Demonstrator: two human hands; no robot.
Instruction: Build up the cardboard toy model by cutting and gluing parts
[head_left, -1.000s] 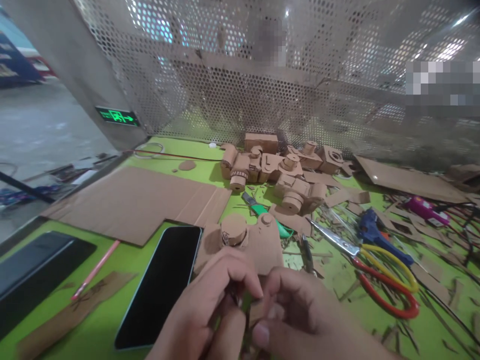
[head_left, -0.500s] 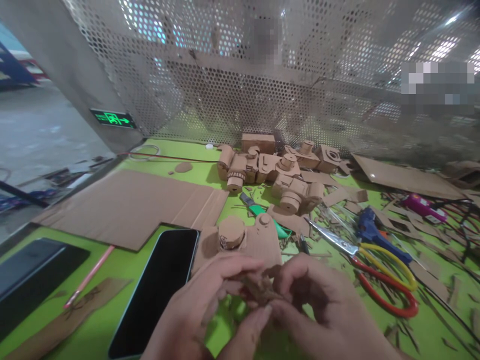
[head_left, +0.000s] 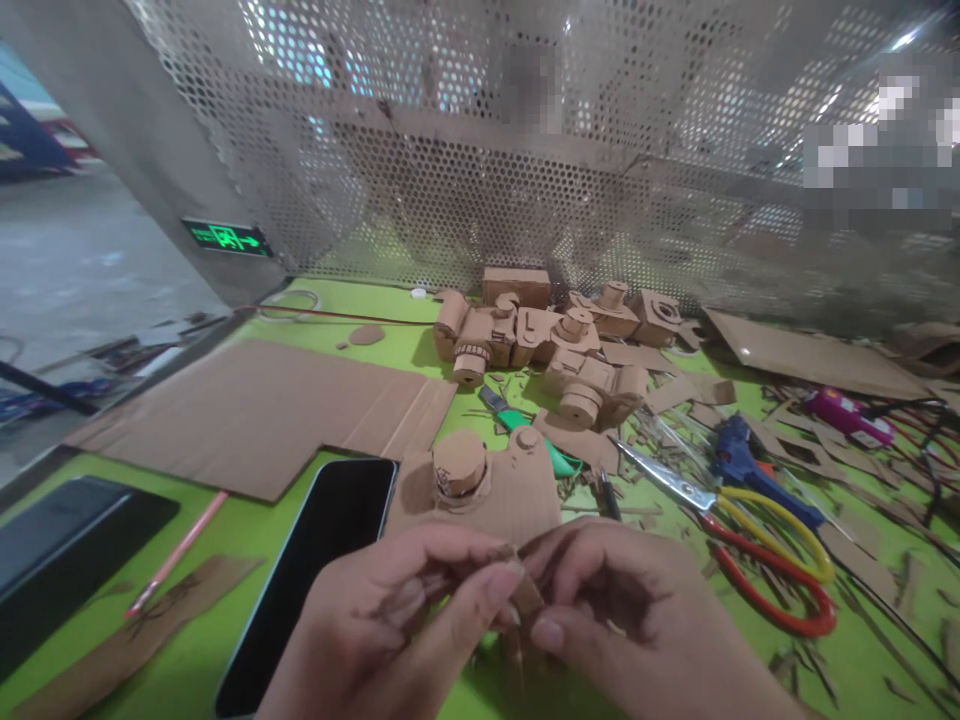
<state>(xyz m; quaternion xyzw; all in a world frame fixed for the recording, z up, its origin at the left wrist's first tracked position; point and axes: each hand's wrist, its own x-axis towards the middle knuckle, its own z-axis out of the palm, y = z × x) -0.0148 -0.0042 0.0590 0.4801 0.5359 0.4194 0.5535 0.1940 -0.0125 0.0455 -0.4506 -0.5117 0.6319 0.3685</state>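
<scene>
A small cardboard piece (head_left: 527, 592) is pinched between my two hands at the bottom middle. My left hand (head_left: 409, 610) grips its left end with thumb and fingertips. On its other side my right hand (head_left: 622, 600) holds it, thumb toward me and fingers curled; part of the piece is hidden by the fingers. Just beyond the hands lies a cardboard camera model (head_left: 517, 490), with a round lens (head_left: 460, 463) and a small round knob (head_left: 527, 437) on it. A black-screened phone (head_left: 319, 570) is left of my left hand.
Scissors (head_left: 705, 495) and a blue glue gun (head_left: 739, 455) lie right among cardboard scraps. A green-handled cutter (head_left: 517, 420) sits beyond the model. Several cardboard cameras (head_left: 589, 385) stand near the perforated metal screen (head_left: 450, 150). Left are a cardboard sheet (head_left: 262, 410) and a pencil (head_left: 180, 550).
The small cardboard piece has been turned between my fingers. My left thumb has moved up onto it, and both hands have shifted slightly. The camera model's lens looks a little tilted.
</scene>
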